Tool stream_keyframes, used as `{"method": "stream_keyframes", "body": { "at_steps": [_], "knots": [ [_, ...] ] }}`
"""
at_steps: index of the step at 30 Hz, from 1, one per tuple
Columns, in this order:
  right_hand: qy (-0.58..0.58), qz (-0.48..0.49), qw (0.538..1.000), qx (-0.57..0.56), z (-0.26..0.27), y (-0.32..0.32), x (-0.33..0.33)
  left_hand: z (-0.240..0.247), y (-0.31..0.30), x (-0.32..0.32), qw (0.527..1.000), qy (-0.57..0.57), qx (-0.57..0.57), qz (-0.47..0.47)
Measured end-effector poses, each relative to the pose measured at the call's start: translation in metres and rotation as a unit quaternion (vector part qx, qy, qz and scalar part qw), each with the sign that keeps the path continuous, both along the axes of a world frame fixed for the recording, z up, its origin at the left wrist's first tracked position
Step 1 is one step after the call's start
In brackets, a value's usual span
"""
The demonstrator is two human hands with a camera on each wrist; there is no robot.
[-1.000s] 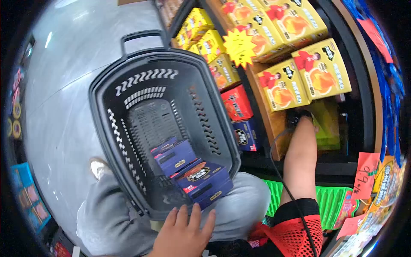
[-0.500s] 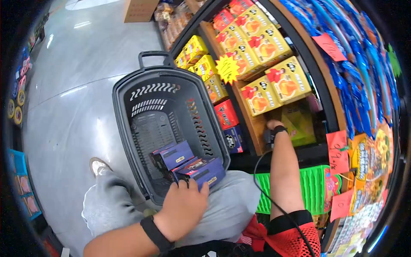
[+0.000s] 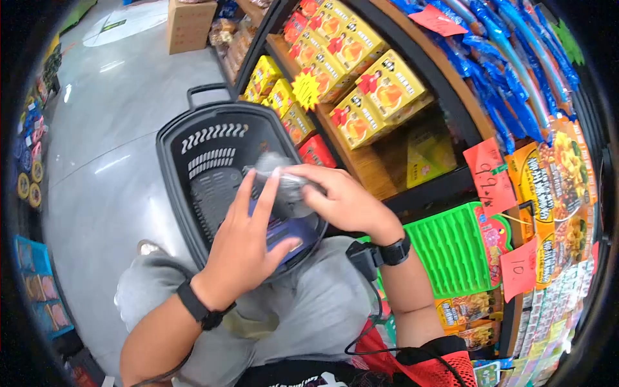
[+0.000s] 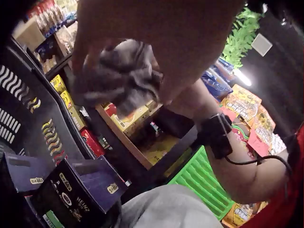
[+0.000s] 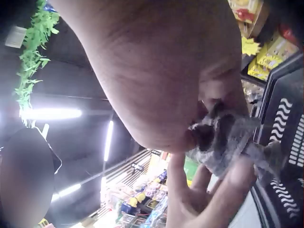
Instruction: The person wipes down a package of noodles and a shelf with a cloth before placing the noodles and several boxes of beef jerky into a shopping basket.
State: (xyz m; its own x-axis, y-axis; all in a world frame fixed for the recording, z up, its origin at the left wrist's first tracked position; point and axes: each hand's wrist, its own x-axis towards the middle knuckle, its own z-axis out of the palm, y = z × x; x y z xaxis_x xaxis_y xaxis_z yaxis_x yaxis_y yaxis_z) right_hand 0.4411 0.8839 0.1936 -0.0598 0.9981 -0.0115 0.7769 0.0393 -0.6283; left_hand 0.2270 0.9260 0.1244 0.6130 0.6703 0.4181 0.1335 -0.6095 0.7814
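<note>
A crumpled, greyish see-through wad (image 3: pixel 290 187) is between the two hands over the black basket (image 3: pixel 169 168). The right hand (image 3: pixel 345 197) pinches it with thumb and fingers, as the right wrist view also shows of the wad (image 5: pixel 223 147). My left hand (image 3: pixel 245 242) is beside it with fingers extended, its fingertips at the wad's edge. Below the hands, a dark blue box (image 3: pixel 293 235) lies in the basket; in the left wrist view, dark blue boxes (image 4: pixel 95 175) stand at the near end.
To the right, a shelf holds yellow boxes (image 3: pixel 390 84), with a wooden board (image 3: pixel 367 171) in front. A green ridged tray (image 3: pixel 445 251) is below it. Blue packets (image 3: pixel 496 71) and red price cards (image 3: pixel 490 177) are farther right. A cardboard box (image 3: pixel 190 26) stands on the floor.
The right hand has come out of the shelf and over the basket, with the grey wad in it. The left hand has lifted from the boxes up to the wad. The view has shifted.
</note>
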Motion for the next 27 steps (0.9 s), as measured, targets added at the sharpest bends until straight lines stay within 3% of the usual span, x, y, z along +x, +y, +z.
{"method": "stream_keyframes", "body": {
  "at_steps": [3,5,7,9,10,11,13,17,19,21,23,25,27],
  "knots": [
    [0.089,0.052,0.984,0.149,-0.033,0.011,-0.024,-0.015,0.014,0.007,0.996,-0.062,-0.033,0.053],
    [0.234,-0.077,0.964,0.097,-0.034,0.007,-0.036,-0.031,0.04,0.01,0.99,-0.086,-0.007,0.111],
    [0.104,-0.079,0.987,0.09,-0.046,-0.004,-0.03,-0.026,0.06,0.006,0.982,-0.04,-0.092,0.158],
    [-0.098,0.132,0.985,0.044,-0.061,-0.024,-0.025,-0.037,0.078,0.005,0.979,-0.043,-0.085,0.179],
    [-0.145,0.156,0.974,-0.072,-0.066,-0.038,-0.025,-0.037,0.084,0.004,0.978,-0.035,-0.093,0.184],
    [-0.206,0.135,0.955,-0.167,-0.069,-0.049,-0.028,-0.038,0.089,0.003,0.977,-0.028,-0.101,0.186],
    [-0.262,0.108,0.952,-0.114,-0.093,-0.055,-0.02,-0.044,0.094,0.01,0.978,-0.03,-0.09,0.185],
    [-0.225,0.118,0.965,-0.064,-0.097,-0.041,-0.002,-0.056,0.085,0.023,0.984,-0.022,-0.029,0.173],
    [-0.202,0.046,0.967,-0.149,-0.07,-0.029,-0.004,-0.056,0.08,0.027,0.987,-0.004,-0.039,0.154],
    [-0.166,-0.047,0.979,-0.109,-0.055,-0.031,0.017,-0.051,0.077,0.03,0.986,0.009,-0.053,0.16],
    [-0.014,-0.136,0.976,-0.172,-0.033,-0.029,0.041,-0.052,0.081,0.031,0.986,0.005,-0.06,0.153],
    [0.02,-0.176,0.975,-0.133,-0.004,-0.028,0.051,-0.046,0.079,0.03,0.987,0.008,-0.085,0.134],
    [-0.118,-0.097,0.986,-0.071,0.022,-0.024,0.064,-0.047,0.077,0.032,0.989,0.007,-0.08,0.122]
  ]
}}
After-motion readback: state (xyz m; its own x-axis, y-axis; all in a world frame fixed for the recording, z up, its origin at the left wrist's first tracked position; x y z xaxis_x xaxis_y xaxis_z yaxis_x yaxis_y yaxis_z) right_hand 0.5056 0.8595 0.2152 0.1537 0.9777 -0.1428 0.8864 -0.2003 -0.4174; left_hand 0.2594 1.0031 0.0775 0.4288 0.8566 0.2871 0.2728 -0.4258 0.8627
